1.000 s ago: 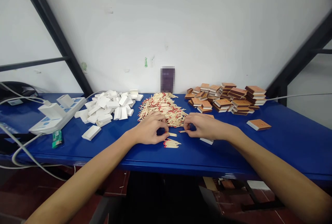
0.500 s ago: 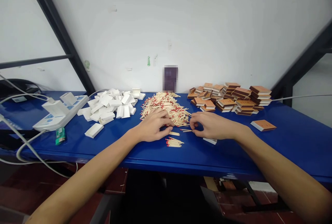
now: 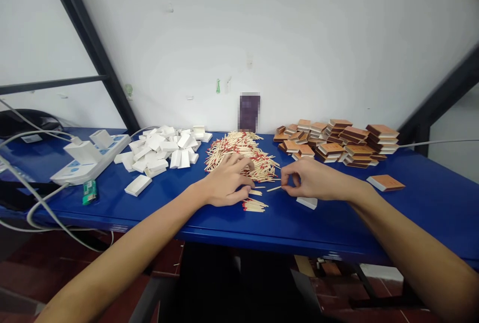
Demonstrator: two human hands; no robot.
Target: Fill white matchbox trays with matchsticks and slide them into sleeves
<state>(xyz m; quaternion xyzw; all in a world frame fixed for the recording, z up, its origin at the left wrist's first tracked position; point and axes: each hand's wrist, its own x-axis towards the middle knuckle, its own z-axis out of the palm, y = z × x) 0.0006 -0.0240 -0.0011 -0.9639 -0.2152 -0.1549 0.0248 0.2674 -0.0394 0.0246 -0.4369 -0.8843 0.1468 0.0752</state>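
A heap of red-tipped matches (image 3: 239,151) lies in the middle of the blue table (image 3: 430,203). My left hand (image 3: 228,183) rests on the heap's near edge, fingers bent over matches. My right hand (image 3: 310,179) pinches a single match (image 3: 274,189) by its end, just right of the heap. A small bundle of matches (image 3: 253,206) lies in front of my left hand. A white inner tray (image 3: 307,203) sits under my right wrist.
White inner trays (image 3: 160,151) are piled at the left, with one apart (image 3: 137,185). Brown matchbox sleeves (image 3: 337,143) are stacked at the right, one alone (image 3: 385,182). A power strip with plugs (image 3: 88,158), cables and a green lighter (image 3: 89,191) lie far left.
My right hand has drawn slightly right and now pinches one match off the heap. My left hand stays on the heap's edge. The camera has shifted a little.
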